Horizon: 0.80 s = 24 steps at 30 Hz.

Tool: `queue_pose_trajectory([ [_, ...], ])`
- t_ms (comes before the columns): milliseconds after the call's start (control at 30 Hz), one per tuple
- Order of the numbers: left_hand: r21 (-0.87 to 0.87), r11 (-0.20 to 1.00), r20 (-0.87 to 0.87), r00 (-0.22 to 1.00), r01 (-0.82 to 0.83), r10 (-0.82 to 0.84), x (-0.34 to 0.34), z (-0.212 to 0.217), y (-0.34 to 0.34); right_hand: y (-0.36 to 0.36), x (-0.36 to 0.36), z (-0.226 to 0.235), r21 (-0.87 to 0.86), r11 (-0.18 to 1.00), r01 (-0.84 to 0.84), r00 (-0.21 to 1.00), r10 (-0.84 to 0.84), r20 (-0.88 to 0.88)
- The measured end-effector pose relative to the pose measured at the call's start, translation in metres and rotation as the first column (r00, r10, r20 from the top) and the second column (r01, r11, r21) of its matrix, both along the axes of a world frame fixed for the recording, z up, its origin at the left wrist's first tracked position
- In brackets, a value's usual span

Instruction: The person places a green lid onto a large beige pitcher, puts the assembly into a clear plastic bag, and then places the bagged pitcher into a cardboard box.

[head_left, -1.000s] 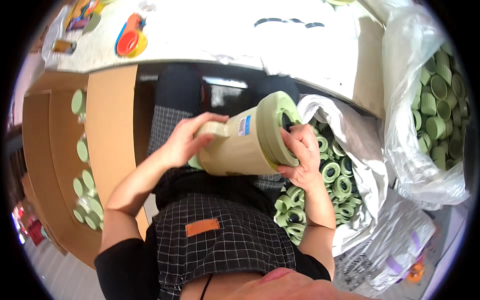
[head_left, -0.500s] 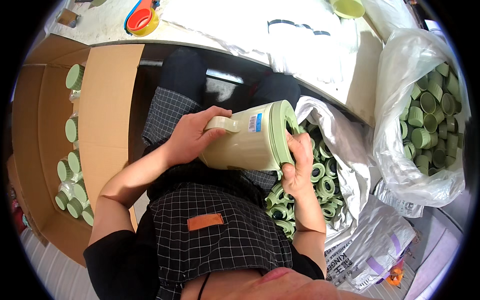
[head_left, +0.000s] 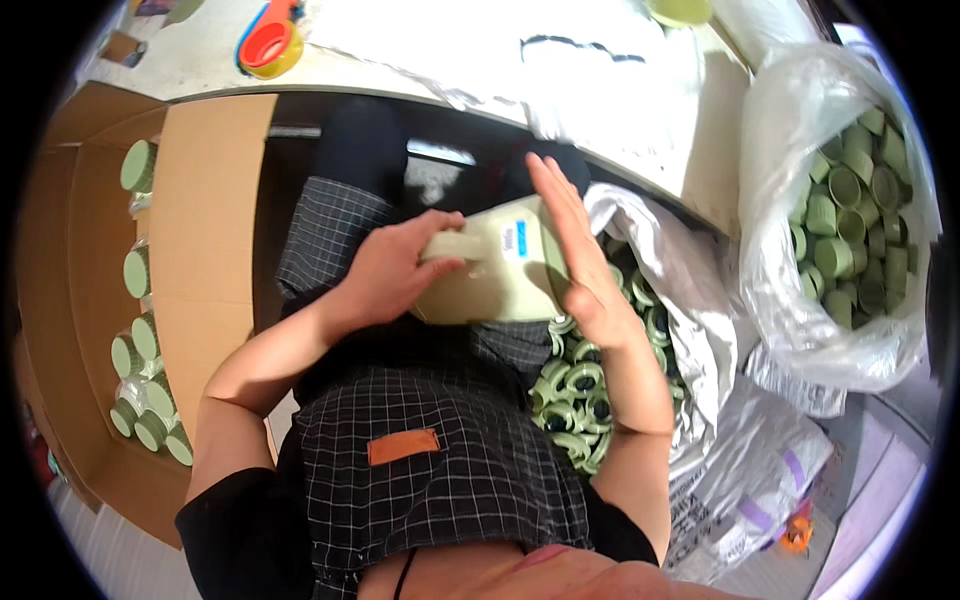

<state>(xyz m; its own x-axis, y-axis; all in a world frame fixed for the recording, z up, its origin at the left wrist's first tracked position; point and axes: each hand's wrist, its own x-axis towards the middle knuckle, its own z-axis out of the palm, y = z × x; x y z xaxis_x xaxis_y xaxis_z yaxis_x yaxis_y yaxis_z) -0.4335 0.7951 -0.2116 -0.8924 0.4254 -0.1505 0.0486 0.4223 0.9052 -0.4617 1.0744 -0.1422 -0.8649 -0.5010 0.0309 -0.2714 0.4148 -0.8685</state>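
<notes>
A pale green insulated jug (head_left: pixel 485 290) lies on its side above my lap, its top end to the right and a blue-and-white sticker on its side. My left hand (head_left: pixel 385 265) grips its handle, fingers wrapped round it. Against the top end lies my right hand (head_left: pixel 582 250), flat, with fingers stretched out and held together. That hand hides the jug's green collar. Just under my right forearm, green ring-shaped lid parts (head_left: pixel 575 400) fill a white sack (head_left: pixel 708 340).
On the left stands an open cardboard box (head_left: pixel 205 200) holding several jugs with green caps (head_left: pixel 140 270). At right, a clear plastic bag (head_left: pixel 765 300) contains green cups (head_left: pixel 845 185). Ahead, a worktable (head_left: pixel 385 80) bears white plastic sheeting and red, yellow and blue scoops (head_left: pixel 268 48).
My right hand has gone from gripping the green collar with curled fingers to lying flat over the jug's top end. The left hand keeps hold of the handle.
</notes>
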Motion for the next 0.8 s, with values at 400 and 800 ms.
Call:
queue_pose_trajectory([
  [400,0.173,0.984,-0.547,0.826,-0.051,0.139,-0.118,0.092,0.012,0.000,-0.010,-0.023,0.018,0.997,0.077,0.995,-0.078,0.069],
  [800,-0.075,0.947,-0.159,0.941,-0.313,0.298,-0.291,-0.069,-0.015,-0.013,-0.061,-0.028,-0.475,0.796,0.375,0.868,-0.122,0.481],
])
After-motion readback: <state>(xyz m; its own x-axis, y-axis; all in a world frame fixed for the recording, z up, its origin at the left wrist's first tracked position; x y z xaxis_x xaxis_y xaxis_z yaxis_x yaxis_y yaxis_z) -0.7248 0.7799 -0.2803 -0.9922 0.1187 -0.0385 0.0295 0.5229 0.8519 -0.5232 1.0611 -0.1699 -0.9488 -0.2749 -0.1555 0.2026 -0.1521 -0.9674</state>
